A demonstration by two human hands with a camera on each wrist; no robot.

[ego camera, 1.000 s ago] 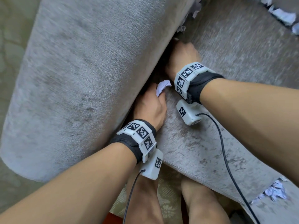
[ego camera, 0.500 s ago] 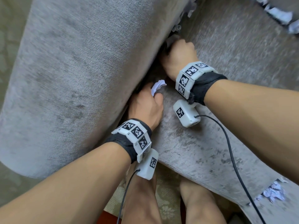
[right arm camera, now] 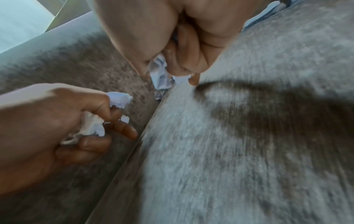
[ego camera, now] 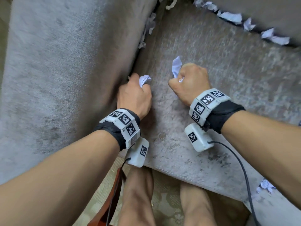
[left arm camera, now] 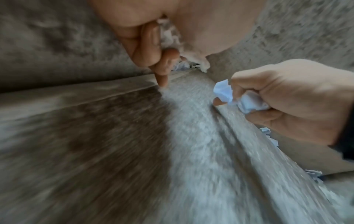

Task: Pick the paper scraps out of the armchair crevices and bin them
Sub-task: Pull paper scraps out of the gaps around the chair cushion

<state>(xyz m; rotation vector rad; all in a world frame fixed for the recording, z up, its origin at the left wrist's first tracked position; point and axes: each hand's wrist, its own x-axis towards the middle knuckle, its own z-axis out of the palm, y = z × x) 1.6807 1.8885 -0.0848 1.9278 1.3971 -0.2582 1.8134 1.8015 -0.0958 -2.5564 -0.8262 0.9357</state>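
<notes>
My left hand [ego camera: 136, 93] hovers beside the crevice between the grey armrest [ego camera: 65, 70] and the seat cushion [ego camera: 219, 88], its fingers curled round a crumpled white paper scrap [ego camera: 145, 79]. In the left wrist view that scrap [left arm camera: 169, 37] is bunched in the palm. My right hand [ego camera: 189, 81] is a fist over the seat and grips another paper scrap [ego camera: 176, 66], seen in the right wrist view as a folded white piece [right arm camera: 160, 72]. More scraps [ego camera: 149, 24] stick out of the left crevice farther back.
Several scraps [ego camera: 231, 17] line the back crevice, and one [ego camera: 265, 186] lies at the seat's front right corner. Bare feet [ego camera: 138, 198] stand on patterned carpet below the seat edge. A red-brown object [ego camera: 112, 198] is by the left foot. No bin is in view.
Both hands have come out of the left crevice. The right hand has moved right, over the seat, with a scrap in its fist. The left hand still holds its scrap.
</notes>
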